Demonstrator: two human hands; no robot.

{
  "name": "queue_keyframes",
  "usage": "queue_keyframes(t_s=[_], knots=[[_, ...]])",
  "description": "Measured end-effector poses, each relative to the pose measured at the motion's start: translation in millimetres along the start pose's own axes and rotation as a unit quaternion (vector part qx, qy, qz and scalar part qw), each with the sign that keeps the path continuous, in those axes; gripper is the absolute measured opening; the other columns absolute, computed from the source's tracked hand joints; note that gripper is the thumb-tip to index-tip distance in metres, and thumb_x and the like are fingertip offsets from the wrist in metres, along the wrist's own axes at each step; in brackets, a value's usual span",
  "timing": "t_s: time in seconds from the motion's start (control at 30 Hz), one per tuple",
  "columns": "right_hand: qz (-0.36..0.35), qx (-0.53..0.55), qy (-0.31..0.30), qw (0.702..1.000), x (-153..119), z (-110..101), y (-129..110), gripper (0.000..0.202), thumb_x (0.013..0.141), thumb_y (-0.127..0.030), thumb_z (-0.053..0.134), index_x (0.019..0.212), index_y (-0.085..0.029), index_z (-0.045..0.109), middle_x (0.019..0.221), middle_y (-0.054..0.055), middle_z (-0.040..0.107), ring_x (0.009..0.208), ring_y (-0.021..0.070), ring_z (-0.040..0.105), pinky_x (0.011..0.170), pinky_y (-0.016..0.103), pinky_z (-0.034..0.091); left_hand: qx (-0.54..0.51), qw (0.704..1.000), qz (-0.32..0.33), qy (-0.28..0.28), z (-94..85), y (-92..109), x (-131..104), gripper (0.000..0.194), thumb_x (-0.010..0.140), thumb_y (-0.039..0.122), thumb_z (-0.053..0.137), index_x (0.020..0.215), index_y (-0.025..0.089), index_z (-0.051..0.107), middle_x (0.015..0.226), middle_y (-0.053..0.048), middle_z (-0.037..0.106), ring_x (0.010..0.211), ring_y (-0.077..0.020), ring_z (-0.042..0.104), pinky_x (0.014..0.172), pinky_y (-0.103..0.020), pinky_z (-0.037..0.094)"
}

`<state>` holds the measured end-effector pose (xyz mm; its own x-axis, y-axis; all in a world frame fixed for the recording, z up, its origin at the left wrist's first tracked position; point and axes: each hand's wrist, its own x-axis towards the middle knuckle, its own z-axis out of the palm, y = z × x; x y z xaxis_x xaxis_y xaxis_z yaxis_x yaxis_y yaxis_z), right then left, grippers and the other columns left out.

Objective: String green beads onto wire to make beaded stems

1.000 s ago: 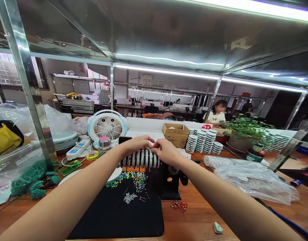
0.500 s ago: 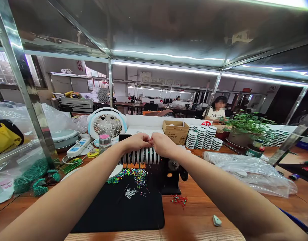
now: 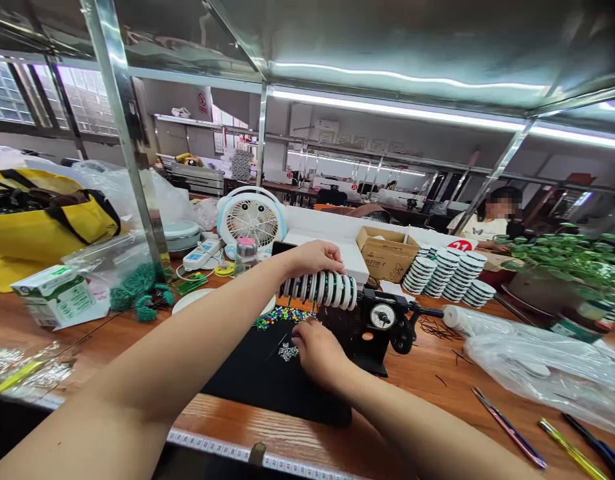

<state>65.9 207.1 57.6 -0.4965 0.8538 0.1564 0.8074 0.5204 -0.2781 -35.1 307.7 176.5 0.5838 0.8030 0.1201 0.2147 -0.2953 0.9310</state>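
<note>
A row of white spools wound with dark green thread (image 3: 332,290) sits on the shaft of a black hand-cranked winding machine (image 3: 380,320) with a round dial. Over the top of the spools is my left hand (image 3: 317,257), its fingers bent together in a pinch; what they hold is too small to make out. Lower down, my right hand (image 3: 320,353) is above the black mat (image 3: 267,380), fingers curled towards the colourful ball-headed pins (image 3: 282,317); its fingertips are partly hidden. Beside it lies a small heap of silvery pieces (image 3: 288,352).
Scissors (image 3: 507,427) and a yellow tube (image 3: 570,447) lie at the right front. Stacked spools (image 3: 445,270), a cardboard box (image 3: 387,257) and a fan (image 3: 252,220) stand behind. Plastic wrap (image 3: 537,360) covers the right side. A yellow bag (image 3: 42,230) is at left. A person (image 3: 487,217) sits beyond.
My right hand has left the top of the spools and come down to the mat by the pins. My left hand stays at the spools. The view has turned left and tilted.
</note>
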Motion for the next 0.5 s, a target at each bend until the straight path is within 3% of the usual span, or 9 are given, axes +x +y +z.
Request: queue_keyframes(t_s=[0.2,0.37,0.5], knots=[[0.045,-0.05,-0.019,0.998,60,23,5,0.022,0.085,-0.019,0.052,0.105,-0.019,0.063,0.112,0.013,0.06,0.099,0.0251,0.057,0.079,0.032,0.044,-0.054,0.998,0.004,-0.029,0.3,3,-5,0.012,0.073,0.015,0.063,0.066,0.015,0.054,0.075,-0.004,0.069,0.083,-0.0164,0.064,0.078,-0.031,0.043],[0.008,-0.081,-0.037,0.996,70,34,6,0.022,0.088,-0.016,0.045,0.096,-0.019,0.065,0.11,0.011,0.06,0.101,0.0242,0.055,0.079,0.032,0.046,-0.078,0.996,0.0,-0.041,0.7,5,-7,0.016,0.072,0.017,0.065,0.064,0.015,0.052,0.075,-0.004,0.069,0.082,-0.0164,0.064,0.077,-0.031,0.043],[-0.013,-0.111,-0.04,0.993,69,34,4,0.027,0.086,-0.009,0.041,0.1,-0.015,0.063,0.109,0.015,0.059,0.101,0.026,0.055,0.078,0.036,0.047,-0.083,0.996,0.0,-0.041,0.3,4,-6,0.02,0.07,0.021,0.069,0.064,0.015,0.052,0.075,-0.004,0.069,0.083,-0.0175,0.064,0.077,-0.031,0.042]])
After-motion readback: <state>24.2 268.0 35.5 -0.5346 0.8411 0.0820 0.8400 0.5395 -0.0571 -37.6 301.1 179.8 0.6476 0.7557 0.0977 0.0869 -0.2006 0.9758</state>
